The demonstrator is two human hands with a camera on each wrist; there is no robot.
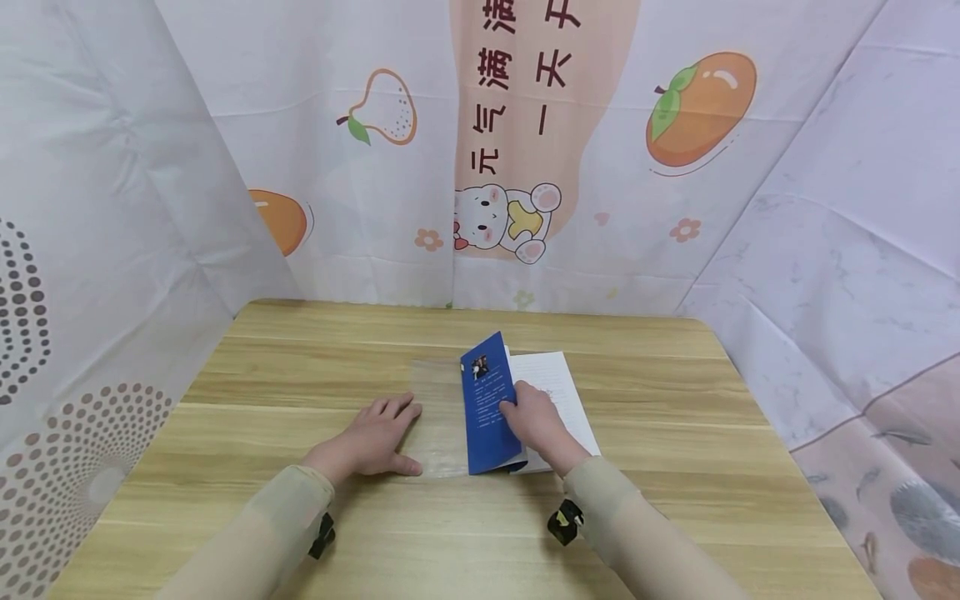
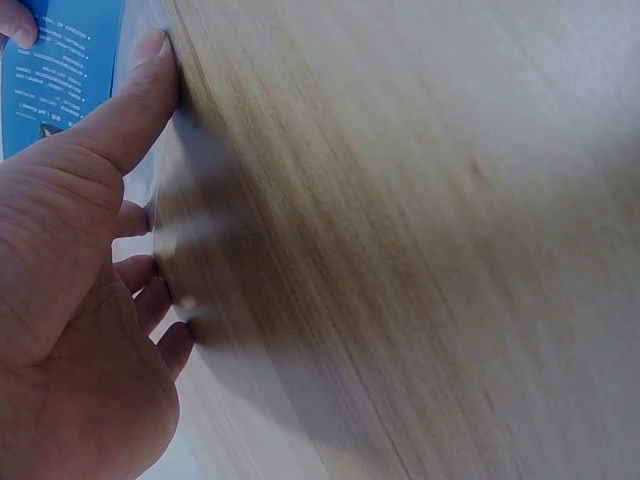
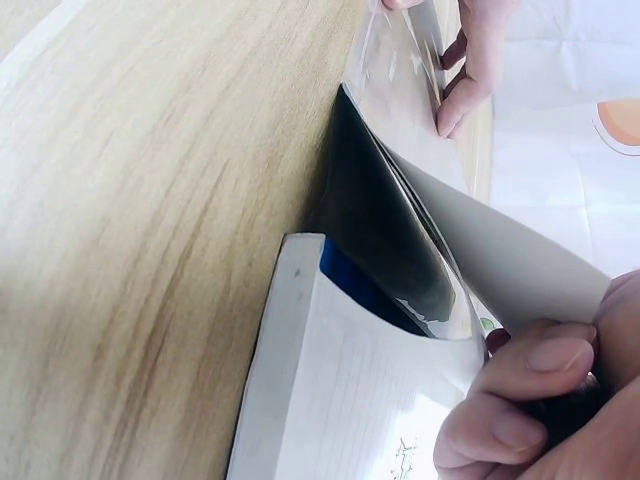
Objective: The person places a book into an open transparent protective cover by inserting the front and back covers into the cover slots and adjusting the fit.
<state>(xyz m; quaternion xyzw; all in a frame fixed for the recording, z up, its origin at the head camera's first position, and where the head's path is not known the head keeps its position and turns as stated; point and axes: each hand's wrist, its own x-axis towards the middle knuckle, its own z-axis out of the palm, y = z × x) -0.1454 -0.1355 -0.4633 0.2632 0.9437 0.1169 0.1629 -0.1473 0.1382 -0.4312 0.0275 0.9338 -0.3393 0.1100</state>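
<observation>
Blue-covered book (image 1: pixel 489 417) on wood-grain table (image 1: pixel 652 408), fruit-printed white cloth (image 1: pixel 420 175) behind.

On the rectangular wood-grain table (image 1: pixel 660 417) I have, left to right: my left hand (image 1: pixel 377 437), the clear rectangular plastic sheet (image 1: pixel 441 417), the blue rectangular card cover (image 1: pixel 487 437) in my right hand (image 1: pixel 537 419), the white rectangular paper book (image 1: pixel 561 379).

A table (image 1: pixel 675 467) is surfaced in pale, yellow-brown wood grain, streaked between nine and three o'clock, its far corners rounded. Toward two o'clock from the centre of its visible top, an open book (image 1: pixel 564 390) is laid, white pages exposed, its blue cover (image 1: pixel 487 417) held raised. At the book's nine o'clock side, a clear sheet (image 1: pixel 442 417) is spread over the wood.
</observation>
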